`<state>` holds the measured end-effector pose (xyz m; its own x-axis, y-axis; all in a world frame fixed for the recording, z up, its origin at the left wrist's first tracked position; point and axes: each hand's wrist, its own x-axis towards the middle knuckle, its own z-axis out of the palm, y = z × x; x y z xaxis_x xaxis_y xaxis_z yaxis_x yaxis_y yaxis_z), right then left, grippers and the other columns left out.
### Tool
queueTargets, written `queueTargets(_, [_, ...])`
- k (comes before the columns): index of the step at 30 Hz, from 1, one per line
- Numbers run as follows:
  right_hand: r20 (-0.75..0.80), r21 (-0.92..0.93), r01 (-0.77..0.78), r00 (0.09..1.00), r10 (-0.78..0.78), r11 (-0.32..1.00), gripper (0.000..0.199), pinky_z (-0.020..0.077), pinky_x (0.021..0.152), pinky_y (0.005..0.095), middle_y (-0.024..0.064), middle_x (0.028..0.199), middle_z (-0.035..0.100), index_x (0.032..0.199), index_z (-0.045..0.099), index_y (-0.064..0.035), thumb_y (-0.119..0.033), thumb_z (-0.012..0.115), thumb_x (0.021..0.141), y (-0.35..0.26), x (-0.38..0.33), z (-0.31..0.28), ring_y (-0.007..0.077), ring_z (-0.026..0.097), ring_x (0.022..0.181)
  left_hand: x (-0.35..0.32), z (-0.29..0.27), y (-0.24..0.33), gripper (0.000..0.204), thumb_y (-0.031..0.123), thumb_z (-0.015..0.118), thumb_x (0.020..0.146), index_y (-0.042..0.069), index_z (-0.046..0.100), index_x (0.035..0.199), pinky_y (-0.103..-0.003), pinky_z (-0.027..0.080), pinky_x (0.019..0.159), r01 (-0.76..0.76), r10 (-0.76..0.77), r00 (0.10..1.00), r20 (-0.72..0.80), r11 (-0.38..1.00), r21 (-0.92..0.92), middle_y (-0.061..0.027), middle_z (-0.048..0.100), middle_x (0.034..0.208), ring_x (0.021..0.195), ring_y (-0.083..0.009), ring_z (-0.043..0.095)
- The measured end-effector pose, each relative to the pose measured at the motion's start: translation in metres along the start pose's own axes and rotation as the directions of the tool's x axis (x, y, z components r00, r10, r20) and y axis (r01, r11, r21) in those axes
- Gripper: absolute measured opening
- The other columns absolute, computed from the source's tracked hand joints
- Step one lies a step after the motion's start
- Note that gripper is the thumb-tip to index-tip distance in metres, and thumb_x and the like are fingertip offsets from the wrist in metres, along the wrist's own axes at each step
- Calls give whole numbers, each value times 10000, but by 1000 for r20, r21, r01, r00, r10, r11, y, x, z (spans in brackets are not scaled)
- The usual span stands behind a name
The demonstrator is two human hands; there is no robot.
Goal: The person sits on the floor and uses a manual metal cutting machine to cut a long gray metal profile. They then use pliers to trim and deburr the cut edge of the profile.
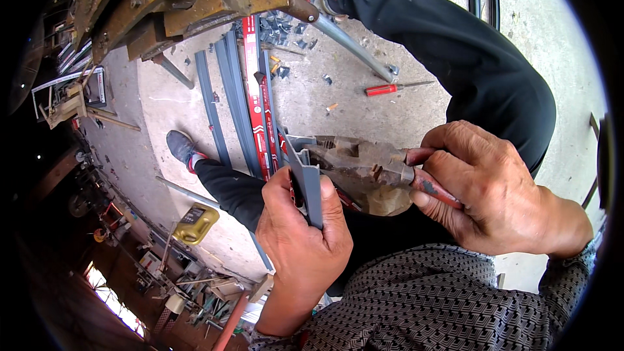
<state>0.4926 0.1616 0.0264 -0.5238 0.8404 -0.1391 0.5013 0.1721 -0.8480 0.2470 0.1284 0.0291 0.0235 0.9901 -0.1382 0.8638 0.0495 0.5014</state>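
Observation:
My left hand [302, 237] is closed round a grey plastic or metal profile strip [312, 195], its cut end facing me. In my right hand [491, 185] are the red handles of a pair of worn pliers [370, 159]. The jaws of the pliers meet the edge of the strip near its end, just beyond my left fingers. How far the jaws are closed on that edge cannot be made out. Below the pliers shows a pale stone-like block [387, 201], partly hidden.
Grey profile strips [234, 91] and red-printed ones [255, 101] lie lengthwise on the concrete floor. A red screwdriver [398, 88] and many grey scraps [286, 29] are scattered beyond. A rusty steel stand [214, 0] is at upper left, a gold jug [195, 223] at lower left.

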Motion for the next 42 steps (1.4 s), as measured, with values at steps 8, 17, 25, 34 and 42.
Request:
queueTargets(8, [48,11,-16,999,15,1000,203,587,772,426,196,965,691,915,676,31,-133,793,890,-4,4,-4,319,698,897,0,-2,2,305,249,573,1082,-47,553,1153,-397,504,699,-15,17,999,-29,999,44,-169,640,853,740,-277,642])
queueTargets(17, [91,-14,-100,991,101,995,231,569,718,420,175,850,661,855,609,13,-119,798,884,-5,8,-2,317,682,780,2,-9,-2,293,210,629,1042,-68,585,1121,-433,515,624,-61,62,998,0,991,120,-177,655,779,652,-334,669])
queueTargets(25, [102,-46,-98,989,102,994,184,548,664,418,169,821,628,893,626,17,-89,776,888,1,14,0,327,661,732,5,-10,-11,359,163,728,980,-125,620,1165,-394,546,561,-128,130,991,-24,989,74,-207,694,763,594,-338,706])
queueTargets(34, [65,-44,-55,996,58,998,161,541,655,430,158,804,590,943,640,4,-69,759,864,14,16,8,347,638,717,5,-10,-19,329,136,713,995,-137,623,1155,-364,522,538,-146,145,989,-25,989,-26,-173,686,740,554,-278,677])
queueTargets(42, [54,-61,-7,998,11,998,187,535,653,426,151,821,588,967,632,-9,-62,754,835,27,18,17,352,637,718,8,-14,-21,317,120,717,992,-129,621,1163,-355,509,529,-147,148,989,15,988,-44,-158,671,728,545,-261,659])
